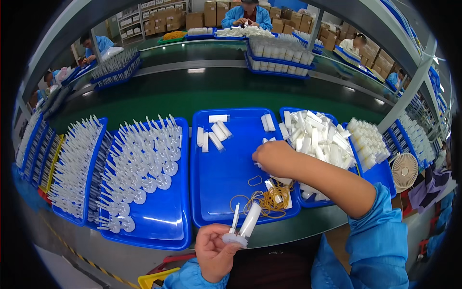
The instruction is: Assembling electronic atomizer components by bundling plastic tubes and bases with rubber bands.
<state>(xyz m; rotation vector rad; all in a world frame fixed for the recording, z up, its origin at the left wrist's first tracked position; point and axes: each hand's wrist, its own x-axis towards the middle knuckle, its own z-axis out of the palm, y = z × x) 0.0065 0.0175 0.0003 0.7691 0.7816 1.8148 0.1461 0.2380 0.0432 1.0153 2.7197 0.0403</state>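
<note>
My left hand (215, 250) pinches a white plastic piece by its round base (235, 240). A thin white stem and a thicker white tube (250, 219) stand up from that base. Over the right side of the middle blue tray (226, 180), my right hand (274, 158) is closed with its fingers curled downward. Bits of white show beside its fingertips, but I cannot make out what it grips. Just nearer to me lies a tangle of tan rubber bands (272, 200). Several white wrapped tubes (216, 134) rest at the tray's far left.
Trays of upright white stemmed pieces (139, 159) stand on the left. On the right, a blue tray holds piled white tubes (320, 137), with a small fan (404, 171) beyond. Behind is a green conveyor (173, 96) under grey posts. Several co-workers sit farther off.
</note>
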